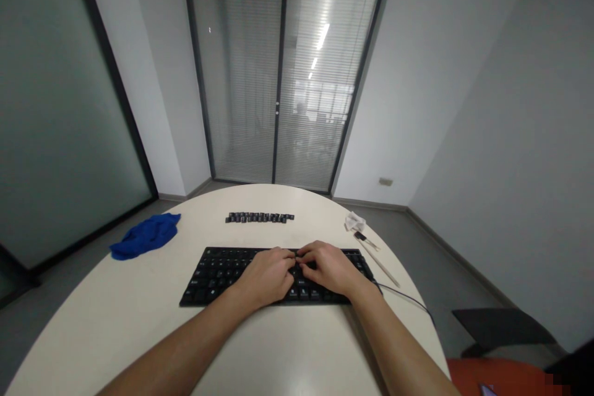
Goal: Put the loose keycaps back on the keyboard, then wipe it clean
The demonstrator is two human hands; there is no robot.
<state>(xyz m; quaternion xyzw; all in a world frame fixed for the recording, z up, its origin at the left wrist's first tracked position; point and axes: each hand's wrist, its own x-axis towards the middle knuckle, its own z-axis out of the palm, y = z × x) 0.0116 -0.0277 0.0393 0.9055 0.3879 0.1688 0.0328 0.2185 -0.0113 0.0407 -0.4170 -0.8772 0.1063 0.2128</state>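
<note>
Keyboard (pixel 218 272) lengthwise left-right, apparently under hands.

Blue cloth (pixel 145 235), crumpled tissue (pixel 355 221), thin stick (pixel 379 263) on white table (pixel 116 315).

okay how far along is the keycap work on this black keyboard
Done so far: a batch of loose keycaps lies in two neat rows on the table beyond the keyboard. In hand: the left hand and right hand meet over the keyboard's middle, fingertips on the keys. Left: most keys appear seated; the blue cloth and the thin tools lie untouched at the sides.
</note>
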